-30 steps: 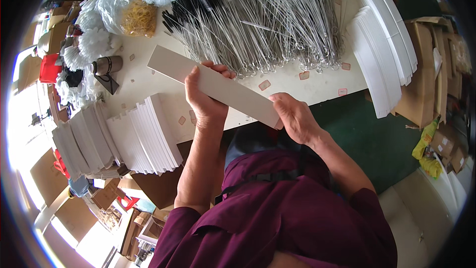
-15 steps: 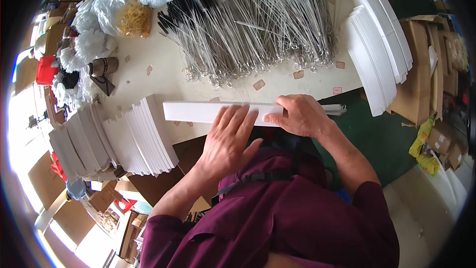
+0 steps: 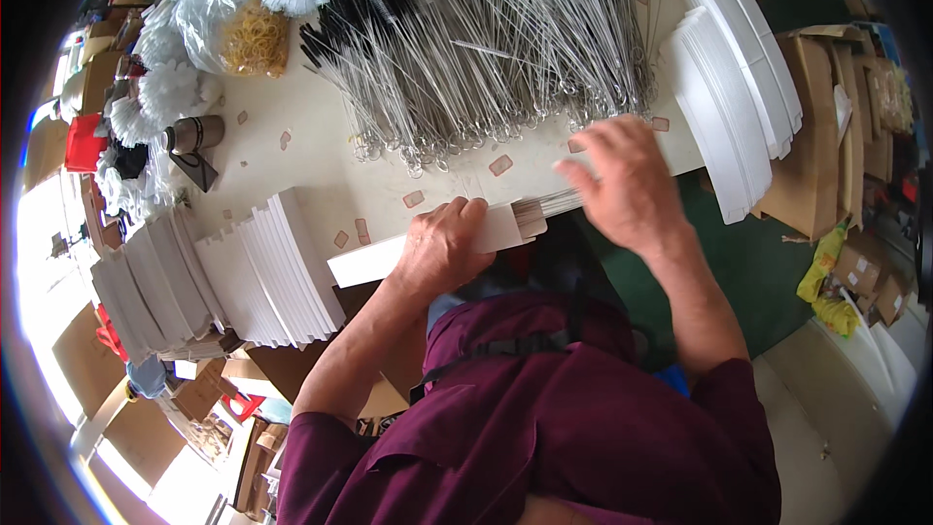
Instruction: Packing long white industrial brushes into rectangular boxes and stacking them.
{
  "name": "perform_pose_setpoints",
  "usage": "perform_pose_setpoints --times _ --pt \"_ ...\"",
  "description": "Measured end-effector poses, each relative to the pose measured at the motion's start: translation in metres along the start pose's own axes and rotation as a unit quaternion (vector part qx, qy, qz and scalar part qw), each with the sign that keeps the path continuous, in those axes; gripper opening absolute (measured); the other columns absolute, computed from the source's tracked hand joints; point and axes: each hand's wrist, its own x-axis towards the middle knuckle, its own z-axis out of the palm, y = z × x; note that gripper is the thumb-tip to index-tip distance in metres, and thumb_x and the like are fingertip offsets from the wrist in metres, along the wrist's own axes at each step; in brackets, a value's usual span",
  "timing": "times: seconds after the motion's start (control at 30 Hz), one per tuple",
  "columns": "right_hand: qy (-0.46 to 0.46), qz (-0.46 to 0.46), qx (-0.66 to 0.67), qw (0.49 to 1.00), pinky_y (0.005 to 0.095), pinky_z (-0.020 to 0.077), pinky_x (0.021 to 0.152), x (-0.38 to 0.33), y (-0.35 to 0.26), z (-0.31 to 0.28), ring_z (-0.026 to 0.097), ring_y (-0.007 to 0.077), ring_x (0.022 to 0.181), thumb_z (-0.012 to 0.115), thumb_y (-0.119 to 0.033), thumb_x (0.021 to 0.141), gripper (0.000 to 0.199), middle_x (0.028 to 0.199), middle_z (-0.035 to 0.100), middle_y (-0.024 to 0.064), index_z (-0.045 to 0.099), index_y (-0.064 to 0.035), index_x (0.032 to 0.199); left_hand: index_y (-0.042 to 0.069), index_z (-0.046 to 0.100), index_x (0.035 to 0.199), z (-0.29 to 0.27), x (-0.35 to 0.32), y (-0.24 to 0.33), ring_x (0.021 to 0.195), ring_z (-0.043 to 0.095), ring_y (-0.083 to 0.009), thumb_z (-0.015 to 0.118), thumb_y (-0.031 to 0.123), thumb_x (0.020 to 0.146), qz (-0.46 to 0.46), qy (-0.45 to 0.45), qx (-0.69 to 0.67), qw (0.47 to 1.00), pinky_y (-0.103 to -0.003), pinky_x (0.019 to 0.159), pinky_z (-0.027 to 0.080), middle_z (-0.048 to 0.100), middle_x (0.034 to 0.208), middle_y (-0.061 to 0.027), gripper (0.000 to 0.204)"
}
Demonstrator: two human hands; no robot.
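A long, narrow white cardboard box (image 3: 367, 263) lies slantwise at the table's front edge. My left hand (image 3: 439, 245) is wrapped round its middle, fingers over the top. The box's right end stands open, and a bundle of thin metal wire stems (image 3: 550, 204) sticks out of it to the right. Above and right of that end is my right hand (image 3: 634, 190), slightly blurred, with thumb and fingers apart and nothing in it. Its fingertips are near the looped ends of a large heap of wire-handled brushes (image 3: 486, 58), with white and black bristles.
Flat white boxes (image 3: 272, 272) stand in a row at left; more white boxes (image 3: 724, 117) are stacked at right. A bag of yellow rubber bands (image 3: 255, 42), clear plastic bags (image 3: 199, 10) and a grey-brown cup (image 3: 197, 133) occupy the far left. Brown cartons (image 3: 812, 136) stand beyond the right edge.
My right hand has let go of the box and moved up and right, opening. My left hand, flat on the box before, now grips it. The box has tilted, its right end showing the wire stems.
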Motion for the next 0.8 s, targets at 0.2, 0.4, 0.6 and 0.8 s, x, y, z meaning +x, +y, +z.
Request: perform_pose_setpoints --times 0.2,0.4,0.6,0.8 --pt "-0.045 0.214 0.101 0.971 0.0485 0.05 0.063 -0.038 0.025 0.013 0.063 0.042 0.072 0.059 -0.026 0.103 0.029 0.076 0.064 0.018 0.061 -0.0024 0.086 0.003 0.059 0.107 0.004 0.001 -0.004 0.079 0.068 -0.0342 0.077 0.014 0.07 -0.008 0.036 0.008 0.999 -0.046 0.068 0.056 0.065 0.087 -0.0136 0.043" --pt "-0.022 0.208 0.288 0.934 0.0436 0.0545 0.07 -0.038 -0.028 0.059 0.069 0.0402 0.083 0.058 -0.023 0.104 0.023 0.091 0.069 0.0222 0.063 -0.0007 0.104 0.003 0.056 0.107 0.015 0.011 0.004 0.08 0.068 -0.0358 0.078 0.016 0.07 -0.026 0.026 0.015 0.999 -0.047 0.067 0.056 0.065 0.09 -0.0142 0.045" --pt "-0.059 0.356 0.553 0.751 0.026 0.0566 0.071 -0.051 -0.009 0.055 0.068 0.0109 0.084 0.06 -0.02 0.105 0.027 0.096 0.073 0.0093 0.065 0.0053 0.113 0.002 0.056 0.107 0.02 0.007 -0.003 0.081 0.068 -0.0371 0.081 0.015 0.067 -0.048 0.041 0.026 0.998 -0.047 0.068 0.057 0.065 0.09 -0.0148 0.049" --pt "-0.049 0.347 0.5 0.792 0.0255 0.0566 0.065 -0.052 -0.016 0.054 0.068 0.0091 0.075 0.066 -0.014 0.101 0.02 0.087 0.074 0.008 0.07 0.0058 0.104 0.002 0.058 0.111 0.02 0.009 -0.002 0.082 0.069 -0.0363 0.081 0.015 0.067 -0.054 0.032 0.019 0.998 -0.047 0.069 0.057 0.065 0.089 -0.0146 0.051"
